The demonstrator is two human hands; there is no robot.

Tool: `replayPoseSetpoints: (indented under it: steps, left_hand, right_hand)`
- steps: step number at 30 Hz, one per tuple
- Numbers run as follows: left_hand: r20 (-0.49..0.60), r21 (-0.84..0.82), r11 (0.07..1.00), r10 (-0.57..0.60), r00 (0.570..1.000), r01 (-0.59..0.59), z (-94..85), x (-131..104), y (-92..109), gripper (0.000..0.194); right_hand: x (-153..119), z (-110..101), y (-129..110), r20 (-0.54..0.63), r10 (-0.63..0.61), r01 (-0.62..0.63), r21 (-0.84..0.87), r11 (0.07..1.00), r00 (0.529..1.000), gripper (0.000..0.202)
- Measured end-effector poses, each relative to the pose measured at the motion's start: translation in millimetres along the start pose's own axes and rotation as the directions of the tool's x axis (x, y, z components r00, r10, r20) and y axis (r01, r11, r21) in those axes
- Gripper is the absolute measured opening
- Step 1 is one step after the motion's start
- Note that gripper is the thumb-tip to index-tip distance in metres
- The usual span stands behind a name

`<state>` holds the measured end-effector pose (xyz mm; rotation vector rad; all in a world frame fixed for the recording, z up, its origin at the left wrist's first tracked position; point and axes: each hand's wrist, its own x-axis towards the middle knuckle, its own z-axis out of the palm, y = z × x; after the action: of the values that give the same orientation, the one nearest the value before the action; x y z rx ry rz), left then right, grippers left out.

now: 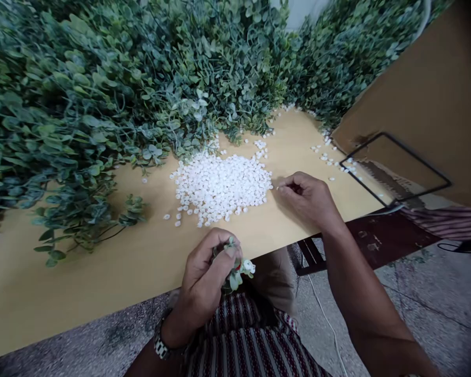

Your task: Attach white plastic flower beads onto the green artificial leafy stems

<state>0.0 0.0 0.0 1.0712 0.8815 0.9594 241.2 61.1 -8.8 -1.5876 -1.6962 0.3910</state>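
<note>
Many white pieces (223,186) beside one sprig (233,281) in a left hand (206,283)

From the head view, the sprig sits just off the near edge of the table (141,277), pinched between the thumb and fingers of the left hand. It has small, rounded green leaves, a pale white tip (248,267) and a spot of red by the thumb; the rest is hidden in the grasp. The right hand (308,199) is at the right side of the heap of white pieces, fingers curled and thumb near the forefinger. A white speck shows at its fingertips, but I cannot tell whether it is gripped.

The tabletop is smooth and light tan. Dense foliage (141,78) is banked along its far side, with a looser spray (82,220) trailing at the left. More white pieces are scattered to the right, near a thin black four-sided frame (416,158) and a large brown panel (424,99), rough and torn along its lower edge. Below are a speckled grey floor (435,293) and a white cable (324,314).

The white pieces are small, rounded and matt, heaped thickly at the middle and thinning into singles. A metal-link watch (161,345) circles the left wrist, above a garment (255,345) in dark red and pale stripes.
</note>
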Motion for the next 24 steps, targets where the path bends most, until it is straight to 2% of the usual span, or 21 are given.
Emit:
replayPoseSetpoints:
  steps: [2,4,7,12,17,24]
  left_hand:
    - [0.019,0.035,0.999,0.003,1.000,-0.003,-2.1,1,-1,0.020]
    - [0.029,0.069,0.998,0.002,1.000,-0.004,-3.5,2,-1,0.021]
    - [0.034,0.087,0.996,0.016,0.999,-0.019,-2.8,1,-1,0.020]
    - [-0.027,0.103,0.992,0.071,0.997,-0.068,-0.8,-3,-4,0.019]
    - [0.060,0.155,0.974,0.159,0.985,-0.167,-6.2,-3,-6,0.018]
    - [0.103,0.203,0.938,0.266,0.958,-0.282,-6.9,-3,-4,0.015]
  right_hand:
    - [-8,0,-2,0.000,0.057,-0.055,0.251,0.966,0.998,0.007]
    - [-17,1,-7,0.036,0.086,-0.093,0.442,0.892,0.996,0.008]
    - [-31,6,-20,0.093,0.069,-0.110,0.575,0.810,0.993,0.006]
    - [-50,21,-47,0.185,-0.098,-0.058,0.690,0.722,0.978,0.005]
    - [-57,31,-63,0.187,-0.266,0.035,0.756,0.653,0.946,0.006]
    - [-57,35,-65,0.199,-0.309,0.051,0.763,0.645,0.930,0.006]
